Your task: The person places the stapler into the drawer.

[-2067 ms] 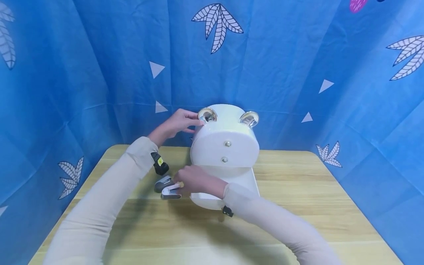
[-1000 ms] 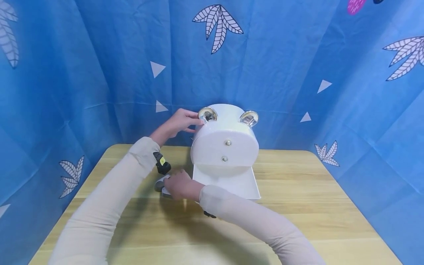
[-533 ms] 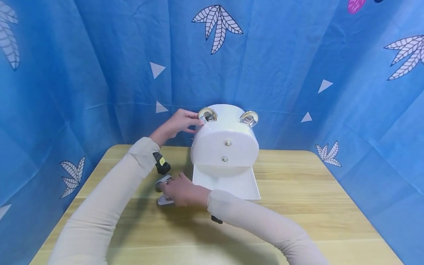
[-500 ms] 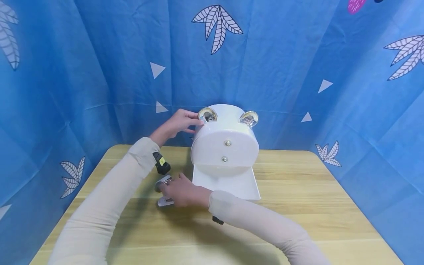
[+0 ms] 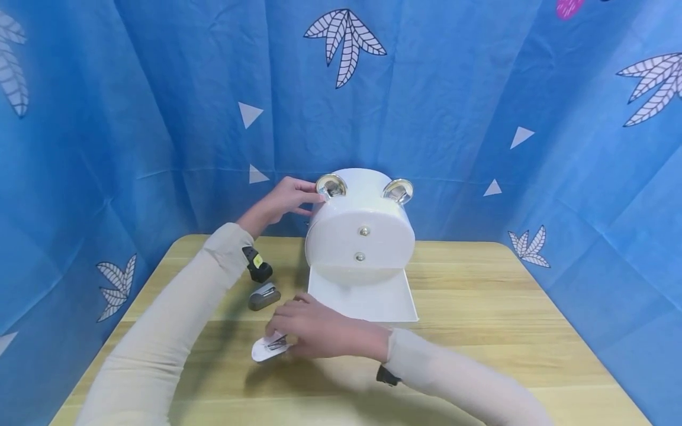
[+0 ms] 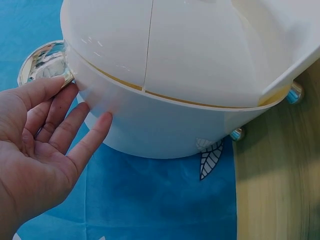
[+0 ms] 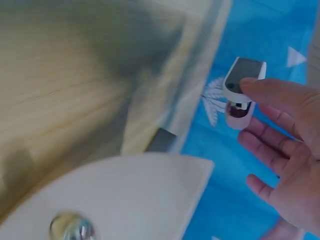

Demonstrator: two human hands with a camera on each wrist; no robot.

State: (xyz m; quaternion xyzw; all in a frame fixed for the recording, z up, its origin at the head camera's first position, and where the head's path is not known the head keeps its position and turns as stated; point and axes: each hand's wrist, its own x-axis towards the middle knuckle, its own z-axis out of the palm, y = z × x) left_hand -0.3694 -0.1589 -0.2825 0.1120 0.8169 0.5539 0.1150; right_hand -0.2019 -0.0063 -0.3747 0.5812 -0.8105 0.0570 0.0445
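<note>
In the head view a white domed box (image 5: pixel 391 228) with shiny gold ears stands at the table's back, a white tray (image 5: pixel 362 293) extending from its lower front. My left hand (image 5: pixel 282 203) is at its left side, pinching the left gold ear (image 6: pixel 42 62) between thumb and fingers; the other fingers spread along the box wall. My right hand (image 5: pixel 319 328), in front of the tray, holds a small white-and-grey stapler (image 7: pixel 245 75) between thumb and fingers, its metal part showing. A grey stapler (image 5: pixel 264 297) with a white top lies on the table, left of the tray.
The wooden table (image 5: pixel 479 331) has blue patterned curtain (image 5: pixel 447 118) behind it and at both sides. Two small metal knobs, the upper knob (image 5: pixel 364 231) above the other, are on the box's front. The left wrist's black camera (image 5: pixel 258 266) is close to the grey stapler.
My right hand has moved away from the grey stapler, toward the front of the table, with the white-and-grey stapler in it. My left hand has stayed at the ear.
</note>
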